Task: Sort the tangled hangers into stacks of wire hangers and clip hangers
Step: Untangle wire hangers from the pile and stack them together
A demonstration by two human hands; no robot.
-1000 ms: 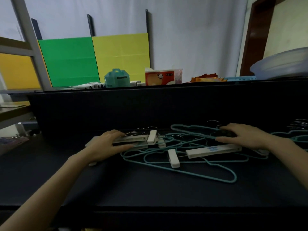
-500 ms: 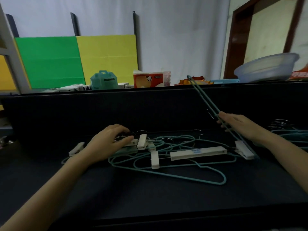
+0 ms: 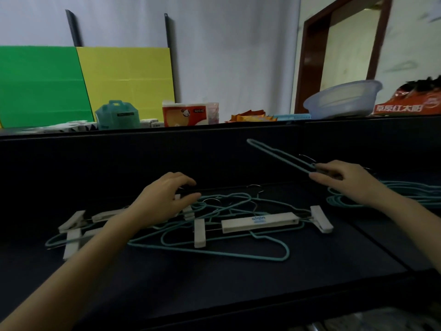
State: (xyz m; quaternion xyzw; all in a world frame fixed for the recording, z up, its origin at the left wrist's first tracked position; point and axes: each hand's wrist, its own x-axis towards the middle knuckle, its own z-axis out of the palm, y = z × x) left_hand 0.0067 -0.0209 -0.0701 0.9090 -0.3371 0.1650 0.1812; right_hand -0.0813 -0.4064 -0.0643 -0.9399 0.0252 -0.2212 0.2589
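A tangle of teal wire hangers (image 3: 214, 249) and white clip hangers lies on the dark table (image 3: 238, 287). One white clip hanger (image 3: 259, 222) with a blue label sits at the middle. My left hand (image 3: 164, 201) rests on the left part of the tangle, fingers bent over clip hangers (image 3: 74, 223). My right hand (image 3: 343, 181) holds a teal wire hanger (image 3: 279, 155) lifted above the table, its long end pointing up and left. A stack of teal wire hangers (image 3: 405, 192) lies at the right, partly hidden by my right forearm.
A dark raised ledge (image 3: 214, 130) runs behind the table. On it stand a teal container (image 3: 117, 115), an orange tissue pack (image 3: 188, 113), snack packets (image 3: 250, 115), a clear plastic basin (image 3: 343, 99) and a red bag (image 3: 410, 101). Green and yellow boards lean on the wall.
My right hand took a teal wire hanger out of the tangle, raised it, then swung it lower and to the right, above the wire stack. My left hand stayed on the tangle.
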